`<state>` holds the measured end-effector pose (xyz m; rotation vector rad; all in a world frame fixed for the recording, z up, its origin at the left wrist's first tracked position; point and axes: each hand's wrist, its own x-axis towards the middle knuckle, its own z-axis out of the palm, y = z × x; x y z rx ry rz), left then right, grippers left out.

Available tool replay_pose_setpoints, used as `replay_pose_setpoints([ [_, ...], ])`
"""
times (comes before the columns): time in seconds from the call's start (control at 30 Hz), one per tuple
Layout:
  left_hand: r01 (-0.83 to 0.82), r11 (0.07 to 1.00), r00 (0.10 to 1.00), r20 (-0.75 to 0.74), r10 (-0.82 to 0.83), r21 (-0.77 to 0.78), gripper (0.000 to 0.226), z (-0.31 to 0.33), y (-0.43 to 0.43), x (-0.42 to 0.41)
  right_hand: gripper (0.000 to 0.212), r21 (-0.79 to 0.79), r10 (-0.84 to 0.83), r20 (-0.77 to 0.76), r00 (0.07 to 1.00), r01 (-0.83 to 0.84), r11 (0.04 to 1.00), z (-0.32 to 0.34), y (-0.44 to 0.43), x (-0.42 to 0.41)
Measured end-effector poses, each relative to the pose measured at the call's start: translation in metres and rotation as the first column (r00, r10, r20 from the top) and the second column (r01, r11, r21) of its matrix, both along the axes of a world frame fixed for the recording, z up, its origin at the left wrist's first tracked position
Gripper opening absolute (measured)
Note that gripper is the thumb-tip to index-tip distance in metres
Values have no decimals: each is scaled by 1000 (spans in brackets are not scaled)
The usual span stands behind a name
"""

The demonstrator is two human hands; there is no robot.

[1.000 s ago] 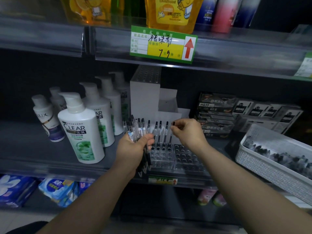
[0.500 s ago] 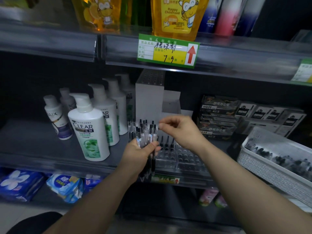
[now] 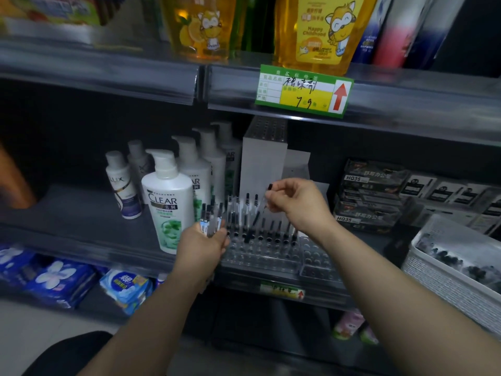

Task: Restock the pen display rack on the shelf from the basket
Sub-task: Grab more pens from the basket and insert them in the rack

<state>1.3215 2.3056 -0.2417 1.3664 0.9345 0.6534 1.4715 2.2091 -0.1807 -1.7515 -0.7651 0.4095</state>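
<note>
The pump bottle (image 3: 168,202) at nine o'clock from the pen display rack (image 3: 260,256) reads CLEAR, and the small bottle (image 3: 122,185) further out at nine reads LUX. At twelve o'clock, the green and yellow price tag (image 3: 303,89) shows a handwritten "7 9" beside a red up arrow; its other writing is too blurred to read. The yellow pouch (image 3: 320,31) above it says "Happy Childhood". Dark boxes (image 3: 371,196) at two o'clock are marked HQ35.

Your left hand (image 3: 202,246) is curled round a bundle of pens (image 3: 211,215), hiding their lower ends. Your right hand (image 3: 295,204) pinches one pen (image 3: 269,188) near its black top, tilted over the rack; I cannot tell whether its tip is in a hole.

The clear rack sits at the shelf's front edge, with pens upright in its rear holes. The white basket (image 3: 447,275) at four o'clock holds more pens, blurred and cut off at the frame edge.
</note>
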Motion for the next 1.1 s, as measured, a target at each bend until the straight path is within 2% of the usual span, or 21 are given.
replay_pose_setpoints([
  [0.1,-27,1000,999,-20,27,-16,17,-4,10,-7,5,50,-53,80,995,49,998,-6,13,-4],
  [0.23,-59,998,997,-56,60,13,7,-10,16,-9,5,47,-46,164,985,39,998,-16,30,-12],
  [0.4,-70,993,994,-76,78,99,40,-8,15,-9,9,-28,0,277,961,8,1000,-25,46,-18],
  [0.5,-81,994,995,-46,85,77,48,-5,14,-8,20,-109,51,367,929,-11,994,-27,51,-21],
  [0.73,-83,992,994,-61,90,98,42,-8,15,-9,21,-226,147,466,872,-43,973,-34,60,-27],
  [1.0,-97,993,993,-66,101,60,19,-12,19,-8,26,-244,141,459,877,-28,969,-39,62,-26],
  [1.1,-93,988,987,-119,107,120,14,-11,18,-9,24,-254,143,460,877,-24,967,-39,60,-25],
])
